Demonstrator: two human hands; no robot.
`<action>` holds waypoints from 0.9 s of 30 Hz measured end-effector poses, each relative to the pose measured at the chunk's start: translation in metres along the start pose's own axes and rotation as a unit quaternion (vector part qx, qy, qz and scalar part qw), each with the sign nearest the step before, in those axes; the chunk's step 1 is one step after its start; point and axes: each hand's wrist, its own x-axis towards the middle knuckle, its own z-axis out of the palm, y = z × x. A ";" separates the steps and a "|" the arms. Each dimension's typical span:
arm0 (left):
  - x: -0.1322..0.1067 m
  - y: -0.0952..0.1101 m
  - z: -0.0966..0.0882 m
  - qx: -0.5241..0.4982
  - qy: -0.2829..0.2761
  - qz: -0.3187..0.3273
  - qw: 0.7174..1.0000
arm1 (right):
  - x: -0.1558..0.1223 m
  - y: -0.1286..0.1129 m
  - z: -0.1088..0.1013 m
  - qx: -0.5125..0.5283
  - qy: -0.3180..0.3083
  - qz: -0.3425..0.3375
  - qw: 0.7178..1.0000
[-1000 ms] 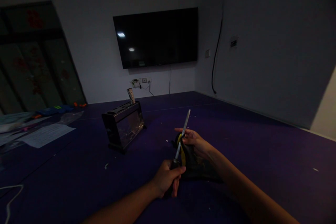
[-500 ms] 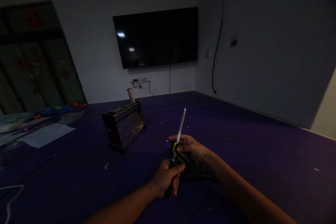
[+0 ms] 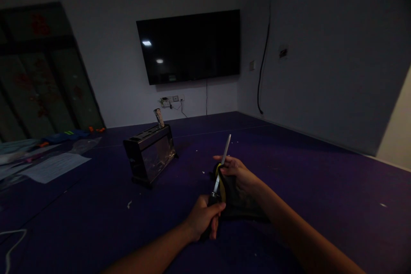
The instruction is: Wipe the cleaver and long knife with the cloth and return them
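My left hand (image 3: 202, 218) is closed round the black handle of what looks like a sharpening steel (image 3: 226, 147), a long, narrow, shiny rod tilted upward with its tip away from me. Higher up the rod, my right hand (image 3: 239, 172) pinches a dark cloth (image 3: 242, 205) with a yellow edge against the metal, some of its fingers stretched out. The cloth's lower part hangs beneath my right wrist. Left of my hands stands a dark knife block (image 3: 152, 154) with a see-through side and a slotted top; one pale, patterned handle (image 3: 158, 117) sticks out of it.
Purple flooring or tabletop (image 3: 305, 188) spreads around, with small white scraps. On the left lie a paper sheet (image 3: 56, 168), plastic wrapping (image 3: 84, 144) and a white cable (image 3: 14, 244). A television (image 3: 191, 47) hangs on the far wall, and a black cable (image 3: 263, 58) runs down the right wall.
My right hand has slid the cloth a little up the rod, uncovering more metal above the handle. My left hand keeps its grip. The view has shifted slightly.
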 end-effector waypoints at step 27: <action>-0.001 -0.003 0.000 0.033 -0.007 -0.019 0.999 | -0.001 -0.011 -0.019 0.057 0.026 -0.036 0.997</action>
